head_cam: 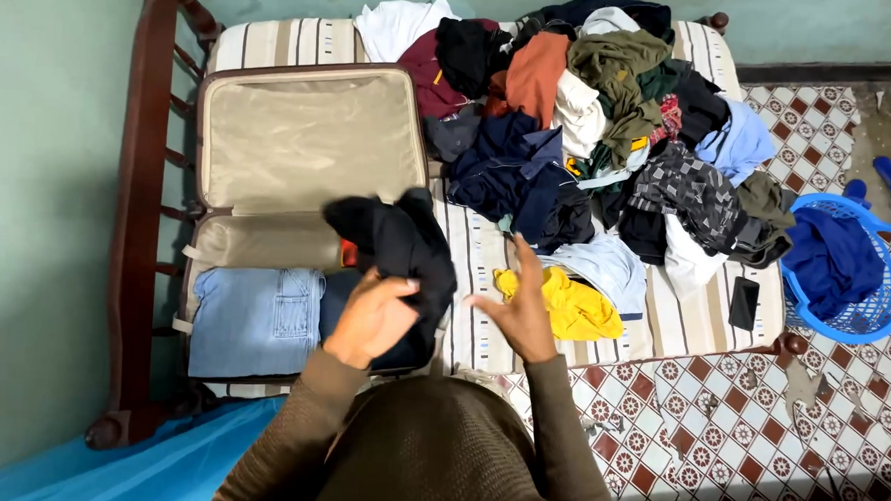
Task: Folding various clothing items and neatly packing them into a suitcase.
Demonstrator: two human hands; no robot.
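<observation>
Head view: your left hand (371, 315) pinches the black garment (398, 246) over the open suitcase (305, 139), just beside folded jeans (254, 319). Your right hand (515, 309) is spread, empty, above bare striped mattress (482, 332) near the bed's edge.

Single head-worn view, steeply downward, close above bed (703, 327) and hands (372, 317)

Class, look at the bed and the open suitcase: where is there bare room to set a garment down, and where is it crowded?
Free: the beige fabric suitcase lid, and the striped mattress strip between the yellow garment and the black phone. Crowded: the mixed clothes pile on the bed's far half, and the suitcase base with the folded blue jeans.
</observation>
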